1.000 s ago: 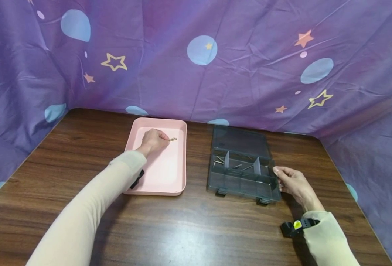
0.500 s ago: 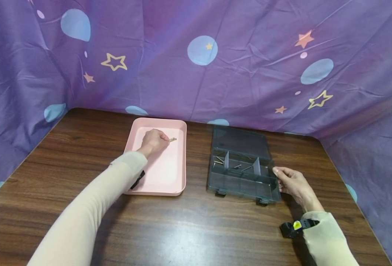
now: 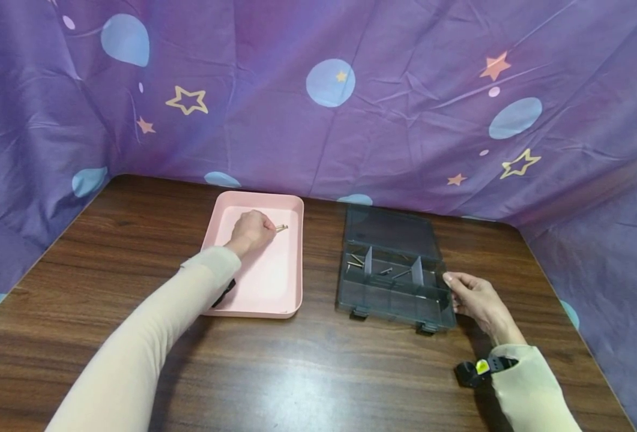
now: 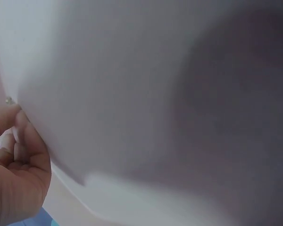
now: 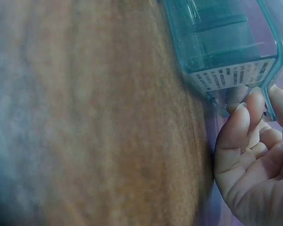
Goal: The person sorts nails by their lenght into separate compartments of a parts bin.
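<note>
In the head view my left hand (image 3: 252, 231) is over the far part of a pink tray (image 3: 291, 312). Its thumb and fingertips pinch thin brass-coloured screws (image 3: 281, 228); one small head shows past the fingertips in the left wrist view. My right hand (image 3: 477, 300) grips the right side of a dark see-through compartment box (image 3: 394, 306), whose lid (image 3: 391, 231) lies open toward the back. The right wrist view shows thumb and fingers (image 5: 236, 123) at the box's end, near a printed label (image 5: 233, 75). Brass-coloured screws (image 3: 355, 261) lie in the left compartment.
Darker screws (image 3: 386, 271) lie in the middle compartment, between two dividers (image 3: 418, 269). The tray and box stand apart on a brown wooden table (image 3: 296, 372). A purple patterned cloth (image 3: 275, 132) hangs behind the table and at both sides.
Almost nothing differs: the left hand keeps its pinch over the tray and has shifted very slightly, along with the view. The right hand stays on the box.
</note>
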A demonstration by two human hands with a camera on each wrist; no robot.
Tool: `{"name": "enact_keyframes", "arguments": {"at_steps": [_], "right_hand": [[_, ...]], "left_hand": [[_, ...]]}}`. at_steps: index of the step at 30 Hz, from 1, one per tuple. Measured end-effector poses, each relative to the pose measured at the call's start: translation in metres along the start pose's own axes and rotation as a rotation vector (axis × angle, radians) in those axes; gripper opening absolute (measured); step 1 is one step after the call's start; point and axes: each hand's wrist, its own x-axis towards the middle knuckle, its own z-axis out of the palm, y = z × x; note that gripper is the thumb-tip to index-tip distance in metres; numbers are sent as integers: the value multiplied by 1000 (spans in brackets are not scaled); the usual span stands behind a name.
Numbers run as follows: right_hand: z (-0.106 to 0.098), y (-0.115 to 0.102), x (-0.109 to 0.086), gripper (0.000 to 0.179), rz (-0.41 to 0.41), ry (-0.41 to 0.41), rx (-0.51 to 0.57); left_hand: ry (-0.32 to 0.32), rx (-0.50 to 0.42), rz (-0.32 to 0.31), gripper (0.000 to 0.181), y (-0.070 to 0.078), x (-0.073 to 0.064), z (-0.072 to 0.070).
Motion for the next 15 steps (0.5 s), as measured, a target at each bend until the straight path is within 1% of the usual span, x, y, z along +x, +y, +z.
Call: {"name": "enact_keyframes", "arguments": {"at_steps": [3,5,10,13,15], "right_hand": [[0,-1,0,44,7,4,-3],[1,-1,0,42,12,3,11],[1,-1,0,30,13,-5,46],[1,-1,0,21,0,-11,65],[1,0,0,17,-7,-10,70]], "left_hand": [[-18,13,9,23,1,-1,0],[-32,16,4,23,3,-1,0],[-55,33,14,23,4,-2,0],[-68,19,19,23,4,-3,0],[-76,-6,20,23,3,-4,-1]]}}
